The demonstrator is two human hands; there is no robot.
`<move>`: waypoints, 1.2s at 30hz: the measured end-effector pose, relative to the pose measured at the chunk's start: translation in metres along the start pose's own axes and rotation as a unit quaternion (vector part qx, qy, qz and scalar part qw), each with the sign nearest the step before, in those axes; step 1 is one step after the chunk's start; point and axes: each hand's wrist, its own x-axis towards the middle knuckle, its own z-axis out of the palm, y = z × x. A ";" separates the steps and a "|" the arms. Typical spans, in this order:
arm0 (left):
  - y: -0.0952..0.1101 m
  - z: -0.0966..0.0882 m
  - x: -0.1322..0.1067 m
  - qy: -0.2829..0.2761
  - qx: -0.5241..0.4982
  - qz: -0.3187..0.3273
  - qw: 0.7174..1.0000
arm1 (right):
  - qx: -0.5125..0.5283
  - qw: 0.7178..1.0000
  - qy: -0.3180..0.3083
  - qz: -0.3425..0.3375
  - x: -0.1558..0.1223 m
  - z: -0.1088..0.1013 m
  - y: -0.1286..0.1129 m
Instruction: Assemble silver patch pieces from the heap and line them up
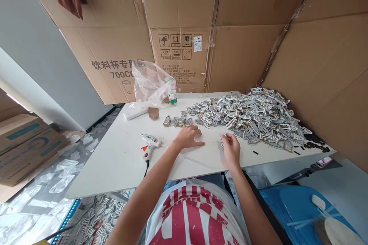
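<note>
My left hand point(188, 138) rests palm down on the white table point(115, 153), fingers stretched out toward the right, holding nothing. My right hand point(230, 148) is closed around a small silver and white patterned piece point(222, 138) near the table's front edge. A large heap of similar pieces point(250, 116) covers the right half of the table. A short row of stacked pieces point(178, 121) stands just beyond my left hand. A white hot glue gun point(149, 145) lies to the left of my left hand, and a clear glue stick point(198, 160) lies between my arms.
Cardboard sheets point(184, 26) wall in the table at the back and right. A crumpled plastic bag point(151, 84), a small bottle point(172, 97) and a brown block point(153, 113) sit at the back left. Cardboard boxes point(25, 145) stand on the floor at left, a blue seat point(290, 206) at lower right.
</note>
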 end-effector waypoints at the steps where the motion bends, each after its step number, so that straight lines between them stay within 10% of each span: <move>1: 0.000 -0.001 0.000 -0.004 -0.002 0.000 1.000 | 0.000 1.000 -0.002 -0.002 0.000 0.000 0.000; 11: -0.004 -0.005 -0.002 -0.018 -0.012 -0.003 1.000 | -0.009 0.989 -0.144 -0.012 0.003 -0.002 -0.006; 21: -0.003 -0.001 0.000 -0.019 -0.017 0.000 1.000 | 0.178 0.953 -0.203 0.140 -0.006 -0.009 -0.031; 36: 0.000 -0.002 -0.001 -0.005 -0.017 0.005 1.000 | 0.111 0.977 -0.155 0.092 -0.008 -0.011 -0.021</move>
